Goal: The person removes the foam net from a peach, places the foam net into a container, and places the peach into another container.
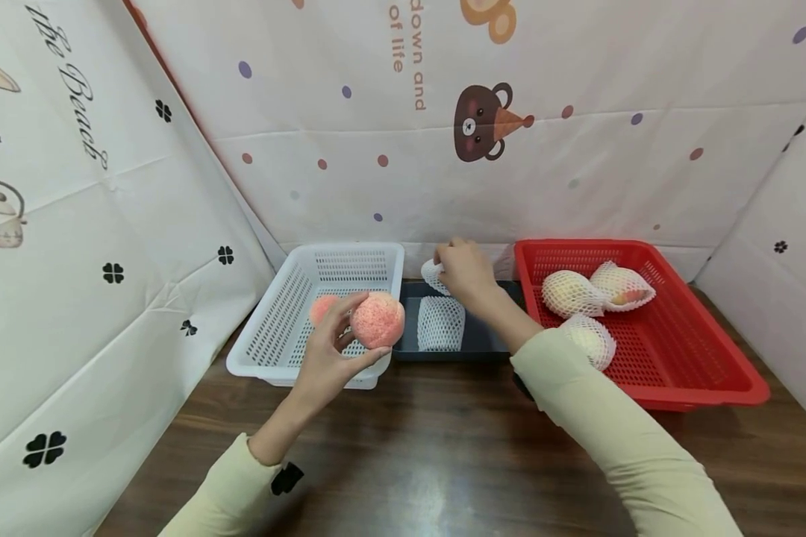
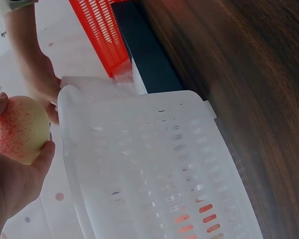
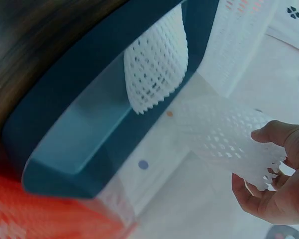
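Note:
My left hand (image 1: 327, 359) grips a pink-speckled peach (image 1: 377, 321) between thumb and fingers, in front of the white basket. In the left wrist view the same peach (image 2: 21, 130) shows a pale yellow side. My right hand (image 1: 469, 274) pinches a white foam fruit net (image 3: 229, 142) by one end, its fingertips inside the opening in the right wrist view. That net is held above the dark tray (image 1: 408, 337). Another foam net (image 1: 441, 324) lies in the tray. A second peach (image 1: 322, 307) sits in the white basket (image 1: 262, 358), partly behind my left hand.
To the right stands a red basket (image 1: 705, 358) with several netted peaches (image 1: 571, 293) in it. The dark tray sits between the two baskets. Patterned white cloth (image 1: 376, 186) hangs behind and at both sides of the brown wooden table (image 1: 416, 447).

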The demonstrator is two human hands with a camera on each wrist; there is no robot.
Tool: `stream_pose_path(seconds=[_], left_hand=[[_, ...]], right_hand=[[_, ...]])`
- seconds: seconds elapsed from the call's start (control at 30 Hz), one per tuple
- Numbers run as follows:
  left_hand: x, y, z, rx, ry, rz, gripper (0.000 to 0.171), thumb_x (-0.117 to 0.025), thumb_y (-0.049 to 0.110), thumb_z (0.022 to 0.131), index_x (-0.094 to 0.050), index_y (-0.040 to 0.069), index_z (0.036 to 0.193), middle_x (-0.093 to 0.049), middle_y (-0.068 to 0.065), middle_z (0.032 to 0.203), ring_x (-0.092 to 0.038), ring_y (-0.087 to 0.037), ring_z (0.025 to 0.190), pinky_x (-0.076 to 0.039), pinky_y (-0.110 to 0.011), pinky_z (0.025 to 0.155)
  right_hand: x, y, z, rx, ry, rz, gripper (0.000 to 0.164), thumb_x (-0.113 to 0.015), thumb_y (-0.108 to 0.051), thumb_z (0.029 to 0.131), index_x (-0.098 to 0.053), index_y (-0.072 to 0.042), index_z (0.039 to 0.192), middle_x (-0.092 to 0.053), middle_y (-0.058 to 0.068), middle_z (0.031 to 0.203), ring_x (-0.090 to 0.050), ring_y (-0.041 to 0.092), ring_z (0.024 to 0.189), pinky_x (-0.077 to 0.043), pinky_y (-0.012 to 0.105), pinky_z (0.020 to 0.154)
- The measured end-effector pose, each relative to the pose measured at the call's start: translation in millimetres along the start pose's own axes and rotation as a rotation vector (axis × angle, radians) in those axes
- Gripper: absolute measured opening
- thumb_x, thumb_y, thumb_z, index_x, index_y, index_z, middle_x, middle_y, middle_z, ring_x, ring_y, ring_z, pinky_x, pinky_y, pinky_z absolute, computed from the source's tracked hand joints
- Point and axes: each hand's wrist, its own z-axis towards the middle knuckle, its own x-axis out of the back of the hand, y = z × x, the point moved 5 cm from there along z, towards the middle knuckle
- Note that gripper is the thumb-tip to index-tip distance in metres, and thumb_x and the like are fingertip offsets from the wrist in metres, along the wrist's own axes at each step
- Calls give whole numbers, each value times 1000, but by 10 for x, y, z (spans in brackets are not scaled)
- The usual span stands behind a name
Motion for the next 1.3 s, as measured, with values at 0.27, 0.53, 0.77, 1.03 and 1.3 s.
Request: stream_pose_path(seconds=[0.27, 0.53, 0.77, 1.03, 1.3], left_hand=[[18, 6, 4, -17, 12, 3, 79, -87, -8, 72, -52, 0, 142, -52, -16, 144, -58, -31, 124, -54, -43, 98], [34, 25, -7, -30, 8, 26, 78, -86, -10, 73, -51, -2, 142, -51, -18, 143, -58, -32, 125, -54, -47, 98], [49, 24, -2, -35, 11, 14, 77, -86, -10, 73, -50, -4, 141, -51, -20, 140, -59, -33, 123, -54, -39, 98], [56, -293, 37, -17, 16, -9, 84, -87, -11, 71, -49, 2, 144, -49, -16, 144, -57, -32, 125, -53, -29, 99], [77, -355, 56, -48, 17, -40, 82, -89, -3, 73, -52, 11, 144, -49, -9, 143, -58, -28, 126, -52, -27, 100]], right_hand=[[-537, -115, 85, -30, -61, -54, 16, -65, -13, 99, -69, -11, 114, -62, 14, 119, -53, 37, 115, -56, 50, 86], [-1007, -291, -87, 64, -333, 101, 34, -74, -22, 93, -69, -5, 122, -67, 12, 117, -62, 29, 107, -56, 42, 90], [-1054, -334, -206, 152, -442, 199, 44, -66, -32, 99, -64, -7, 135, -68, 12, 126, -61, 30, 122, -49, 45, 106], [-720, -281, -286, 160, -319, 154, 32, -64, -20, 100, -68, -5, 128, -67, 14, 128, -61, 31, 121, -50, 46, 104], [-395, -177, -421, 94, -259, 133, 31, -65, -18, 98, -69, -9, 127, -64, 14, 131, -59, 33, 119, -53, 47, 100]])
